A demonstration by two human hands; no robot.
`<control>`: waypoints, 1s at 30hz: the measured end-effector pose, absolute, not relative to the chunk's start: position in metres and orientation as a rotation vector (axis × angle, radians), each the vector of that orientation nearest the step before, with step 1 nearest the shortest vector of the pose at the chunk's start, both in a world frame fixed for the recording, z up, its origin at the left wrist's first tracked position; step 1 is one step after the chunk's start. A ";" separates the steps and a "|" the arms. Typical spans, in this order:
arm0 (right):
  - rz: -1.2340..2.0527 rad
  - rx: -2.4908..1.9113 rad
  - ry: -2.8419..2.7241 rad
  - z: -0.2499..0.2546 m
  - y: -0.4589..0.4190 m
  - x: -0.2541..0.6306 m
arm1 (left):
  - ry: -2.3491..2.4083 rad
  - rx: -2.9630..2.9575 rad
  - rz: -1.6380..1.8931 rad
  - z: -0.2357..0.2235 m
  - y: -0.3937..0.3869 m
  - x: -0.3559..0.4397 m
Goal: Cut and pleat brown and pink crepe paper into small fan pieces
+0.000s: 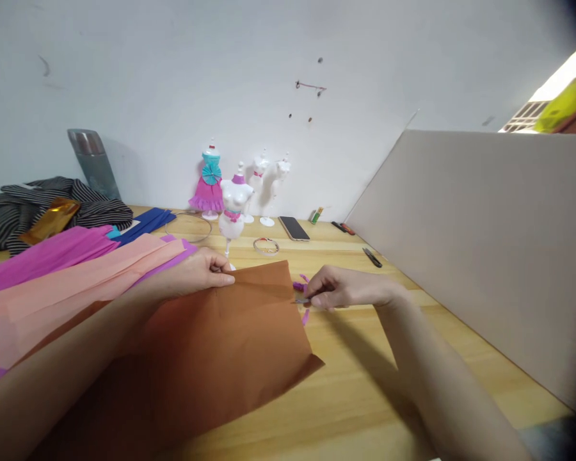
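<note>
A large orange-brown sheet of paper (249,346) hangs over the near part of the table, a line running across it near its top edge. My left hand (204,272) pinches that top edge, thumb in front. At the sheet's right edge, my right hand (333,288) is closed around a small metal blade (302,300); its tip meets the paper, and its handle is hidden by my fingers. Purple scraps (299,286) lie on the table just behind the blade. Behind my left hand stands a white mini dress form (234,195) with pink bands.
Folded pink and peach sheets (91,269) are piled at left beside striped cloth (96,205) and a tilted bottle (95,163). A dressed form (210,182), phone (294,228), bracelet (265,246) and utility knife (372,257) stand or lie farther back. A white panel (480,237) borders the right.
</note>
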State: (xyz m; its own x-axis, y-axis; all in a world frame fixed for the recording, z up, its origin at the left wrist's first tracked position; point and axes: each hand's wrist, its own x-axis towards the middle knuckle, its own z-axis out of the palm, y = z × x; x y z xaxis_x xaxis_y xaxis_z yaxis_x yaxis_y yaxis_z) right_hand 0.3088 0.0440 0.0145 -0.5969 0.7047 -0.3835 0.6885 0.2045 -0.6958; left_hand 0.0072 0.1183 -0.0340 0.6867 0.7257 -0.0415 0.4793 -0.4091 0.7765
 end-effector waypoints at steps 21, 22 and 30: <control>1.541 -1.331 -2.210 0.006 0.048 0.296 | 0.988 2.182 0.358 -0.020 0.110 0.010; 1.538 -1.331 -2.212 0.006 0.047 0.296 | 0.986 2.184 0.354 -0.019 0.110 0.010; 1.615 -1.336 -2.164 0.004 0.049 0.294 | 0.952 2.205 0.359 -0.022 0.112 0.011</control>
State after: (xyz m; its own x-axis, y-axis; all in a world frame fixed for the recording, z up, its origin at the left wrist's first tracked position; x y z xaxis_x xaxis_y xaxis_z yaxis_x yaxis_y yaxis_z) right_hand 0.2940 0.0493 0.0045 -0.6002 0.7034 -0.3808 0.5655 0.0364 -0.8240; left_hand 0.0107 0.1117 -0.0219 0.6916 0.7219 -0.0212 0.5286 -0.4860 0.6960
